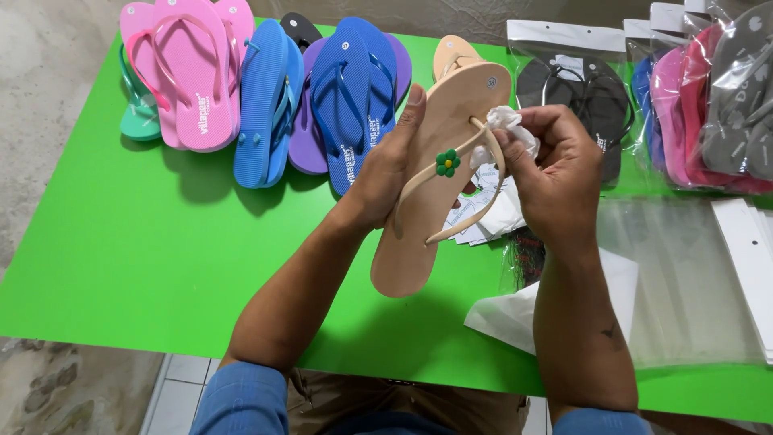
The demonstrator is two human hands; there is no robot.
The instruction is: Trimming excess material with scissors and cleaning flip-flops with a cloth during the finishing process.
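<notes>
We see a beige flip-flop (435,173) held above the green table (137,250), sole side facing up toward the camera, toe end pointing away from us. The left hand (386,165) is wrapped around the flip-flop's left edge, thumb raised along its rim. The right hand (555,173) is closed on a crumpled white cloth (506,121), pressing it against the flip-flop at the point where the strap meets the toe post. A small green flower (448,162) with a yellow centre sits on the flip-flop's strap. To the left of the flip-flop, on the table, lie blue flip-flops (322,97), and farther left pink flip-flops (189,68) over a mint-green one (138,117). Behind the flip-flop, a second beige flip-flop (451,52) shows partly. To the right of the flip-flop we find bagged flip-flops (708,97) in clear plastic, and empty clear bags (684,274) nearer us. Below the right hand rests a sheet of white paper (515,314).
</notes>
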